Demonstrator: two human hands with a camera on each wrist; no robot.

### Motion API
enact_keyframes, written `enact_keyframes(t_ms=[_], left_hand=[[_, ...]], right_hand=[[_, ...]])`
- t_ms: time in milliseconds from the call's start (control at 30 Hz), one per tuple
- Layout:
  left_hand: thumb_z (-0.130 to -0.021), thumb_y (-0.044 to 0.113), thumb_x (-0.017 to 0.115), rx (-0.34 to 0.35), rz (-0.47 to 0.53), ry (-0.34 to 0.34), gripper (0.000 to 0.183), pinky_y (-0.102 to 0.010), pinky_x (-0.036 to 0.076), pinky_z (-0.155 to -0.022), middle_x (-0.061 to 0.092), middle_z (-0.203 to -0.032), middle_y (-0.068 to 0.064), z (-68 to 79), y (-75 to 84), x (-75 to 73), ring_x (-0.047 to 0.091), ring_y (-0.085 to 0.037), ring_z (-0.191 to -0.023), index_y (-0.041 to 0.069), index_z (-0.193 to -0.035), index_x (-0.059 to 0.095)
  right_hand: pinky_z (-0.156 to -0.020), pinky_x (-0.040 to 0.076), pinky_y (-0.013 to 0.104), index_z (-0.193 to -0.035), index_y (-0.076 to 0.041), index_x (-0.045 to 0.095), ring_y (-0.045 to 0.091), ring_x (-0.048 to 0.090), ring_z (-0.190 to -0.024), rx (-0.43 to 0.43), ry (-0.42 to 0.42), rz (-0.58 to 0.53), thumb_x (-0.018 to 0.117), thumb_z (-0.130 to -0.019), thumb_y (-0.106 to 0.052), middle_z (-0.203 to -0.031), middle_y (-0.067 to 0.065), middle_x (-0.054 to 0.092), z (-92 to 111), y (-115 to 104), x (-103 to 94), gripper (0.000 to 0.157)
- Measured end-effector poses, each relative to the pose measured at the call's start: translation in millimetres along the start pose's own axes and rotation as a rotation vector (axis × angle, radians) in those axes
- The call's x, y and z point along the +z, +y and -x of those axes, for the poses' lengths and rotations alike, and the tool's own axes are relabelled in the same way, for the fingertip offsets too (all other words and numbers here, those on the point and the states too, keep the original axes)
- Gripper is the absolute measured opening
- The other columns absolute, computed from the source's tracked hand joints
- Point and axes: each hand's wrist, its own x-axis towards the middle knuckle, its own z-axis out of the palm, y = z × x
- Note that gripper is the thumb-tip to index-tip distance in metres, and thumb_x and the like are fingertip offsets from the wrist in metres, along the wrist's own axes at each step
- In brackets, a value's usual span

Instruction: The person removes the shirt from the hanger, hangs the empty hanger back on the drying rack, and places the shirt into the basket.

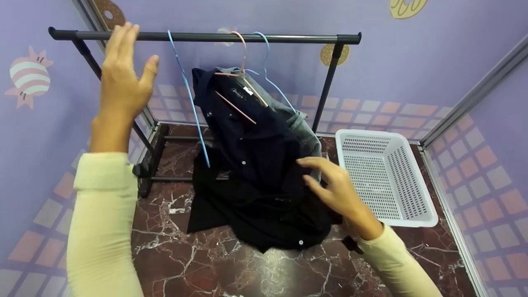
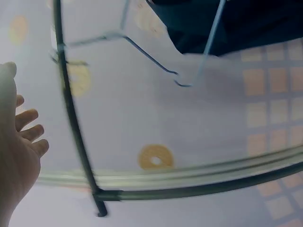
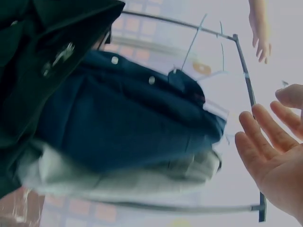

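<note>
Left hand (image 1: 123,78), fingers extended and empty, is at the rail (image 1: 231,37); contact cannot be confirmed. Right hand (image 1: 340,192), empty, thumb and fingers apart, is near the navy shirt (image 1: 264,152) on a pink hanger (image 1: 235,107). Black shirt (image 1: 264,222) shows below.

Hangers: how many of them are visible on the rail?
3: a bare blue hanger at left, a pink hanger in the navy shirt, and a second blue hanger with the grey shirt. Others may be hidden.
</note>
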Motion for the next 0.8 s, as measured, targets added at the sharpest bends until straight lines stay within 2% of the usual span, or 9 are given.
enact_keyframes(t_ms=[67,200,300,433,567,633,800], left_hand=[[-0.105,0.040,0.055,0.059,0.003,-0.006,0.064,-0.022,0.006,-0.127,0.029,-0.169,-0.004,9.9,11.2,-0.9,0.016,-0.016,-0.160,0.015,-0.161,0.036],[-0.105,0.040,0.056,0.199,0.012,-0.009,0.065,-0.032,0.012,-0.130,0.032,-0.168,-0.010,30.4,30.0,2.1,0.021,-0.026,-0.159,0.011,-0.160,0.037],[-0.105,0.039,0.057,0.314,0.011,-0.006,0.066,-0.040,0.017,-0.131,0.036,-0.165,-0.016,46.6,40.8,9.1,0.027,-0.035,-0.156,0.005,-0.158,0.038],[-0.104,0.038,0.059,0.414,0.018,-0.018,0.066,-0.045,0.021,-0.130,0.040,-0.162,-0.020,67.4,52.8,21.3,0.032,-0.039,-0.154,0.001,-0.156,0.040],[-0.103,0.038,0.061,0.461,0.010,-0.058,0.068,-0.048,0.024,-0.129,0.040,-0.162,-0.020,86.6,60.4,35.7,0.033,-0.040,-0.153,0.001,-0.156,0.040],[-0.103,0.039,0.061,0.467,0.007,-0.084,0.069,-0.049,0.025,-0.129,0.040,-0.162,-0.020,96.3,62.0,43.6,0.034,-0.041,-0.152,0.001,-0.156,0.039],[-0.102,0.039,0.060,0.448,0.034,-0.160,0.069,-0.048,0.026,-0.128,0.038,-0.163,-0.019,121.2,59.1,70.6,0.034,-0.041,-0.152,0.002,-0.156,0.039]], right_hand=[[-0.111,0.048,0.027,-0.123,-0.002,0.071,0.026,0.069,-0.117,0.024,0.030,0.006,0.073,-0.088,0.003,-0.122,0.011,0.074,8,3,-8.1,0.036],[-0.111,0.049,0.027,-0.121,0.000,0.071,0.028,0.069,-0.114,0.021,0.098,0.027,0.074,-0.084,0.006,-0.119,0.014,0.074,21,8,-18.5,0.037],[-0.109,0.050,0.025,-0.118,0.002,0.072,0.029,0.070,-0.110,0.020,0.150,0.045,0.074,-0.082,0.008,-0.115,0.017,0.074,30,13,-23.1,0.036],[-0.107,0.048,0.022,-0.117,0.001,0.071,0.029,0.068,-0.111,0.087,0.183,0.067,0.074,-0.081,0.008,-0.118,0.017,0.073,43,24,-26.2,0.037],[-0.109,0.044,0.022,-0.121,0.000,0.068,0.032,0.063,-0.119,0.169,0.183,0.124,0.075,-0.082,0.005,-0.129,0.016,0.068,58,38,-26.2,0.040],[-0.111,0.043,0.026,-0.125,0.000,0.066,0.035,0.060,-0.125,0.218,0.174,0.152,0.076,-0.083,0.003,-0.135,0.016,0.064,66,45,-23.9,0.043],[-0.122,0.035,0.051,-0.141,0.002,0.053,0.040,0.046,-0.142,0.421,0.095,0.176,0.079,-0.087,-0.009,-0.153,0.021,0.048,88,59,-8.4,0.061]])
